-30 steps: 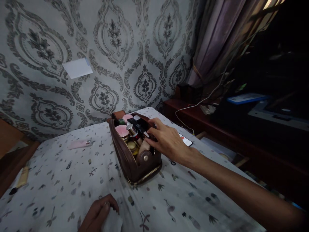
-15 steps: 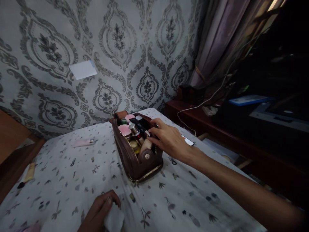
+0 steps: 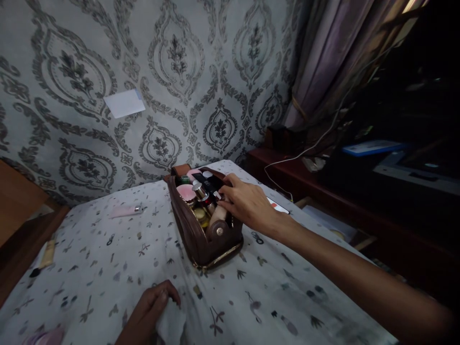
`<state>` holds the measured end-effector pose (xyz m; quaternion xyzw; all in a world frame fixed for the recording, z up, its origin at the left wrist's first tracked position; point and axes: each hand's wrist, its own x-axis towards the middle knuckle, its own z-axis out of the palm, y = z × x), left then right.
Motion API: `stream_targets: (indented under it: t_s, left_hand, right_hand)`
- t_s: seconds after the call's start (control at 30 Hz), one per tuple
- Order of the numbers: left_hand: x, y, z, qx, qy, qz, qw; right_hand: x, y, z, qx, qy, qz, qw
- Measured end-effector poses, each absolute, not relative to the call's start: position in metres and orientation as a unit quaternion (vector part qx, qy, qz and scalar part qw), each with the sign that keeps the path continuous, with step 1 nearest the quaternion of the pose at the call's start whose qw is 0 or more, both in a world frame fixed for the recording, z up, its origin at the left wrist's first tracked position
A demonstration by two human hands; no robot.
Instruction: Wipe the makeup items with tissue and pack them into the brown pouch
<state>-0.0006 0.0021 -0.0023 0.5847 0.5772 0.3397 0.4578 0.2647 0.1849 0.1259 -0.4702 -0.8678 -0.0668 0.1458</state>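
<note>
Clasped in the curled fingers of the left hand (image 3: 154,304), in the head view, is a crumpled white tissue or thin cloth (image 3: 171,322); that grip is closed on it, low and just above the white patterned sheet (image 3: 266,287). The right hand (image 3: 249,203) reaches over the far right rim of a dark brown leather-look bag (image 3: 224,247) with gold zips, its thumb and forefinger at the end of a slim black tube (image 3: 207,184). Whether those fingertips are pinched on the tube or only touch it, I cannot tell.

The bag stands upright on the sheet, near the wall, with its top unzipped and spread. As far as the work shows, the opening is done and the inside is well stocked: a round pink-lidded container (image 3: 186,192), a silver-capped bottle (image 3: 199,190), a yellowish jar (image 3: 201,216) and a beige item (image 3: 217,214) crowd together beside the black tube, which lies within the bag. Its zip is not closed.

Outside the bag remain a pale pink tube with a silver cap (image 3: 124,211), a yellowish-tan tube (image 3: 47,254) near the sheet's left edge, and a pink object (image 3: 48,337) cut off at the bottom left. How much handling is left among the crowded contents cannot be judged from here.
</note>
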Motion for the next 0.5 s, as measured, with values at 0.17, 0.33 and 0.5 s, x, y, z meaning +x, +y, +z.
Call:
stream_targets:
  t_s: [0.17,0.33,0.5]
  left_hand:
    - [0.001,0.003,0.005,0.572,0.592,0.326,0.465]
    - [0.004,0.004,0.012,0.577,0.59,0.321,0.465]
    - [0.005,0.004,0.012,0.576,0.586,0.327,0.467]
  right_hand:
    - [0.265,0.185,0.13,-0.468,-0.871,-0.057,0.134]
    - [0.267,0.185,0.128,-0.465,-0.873,-0.056,0.137]
    - [0.271,0.185,0.124,-0.457,-0.873,-0.053,0.161]
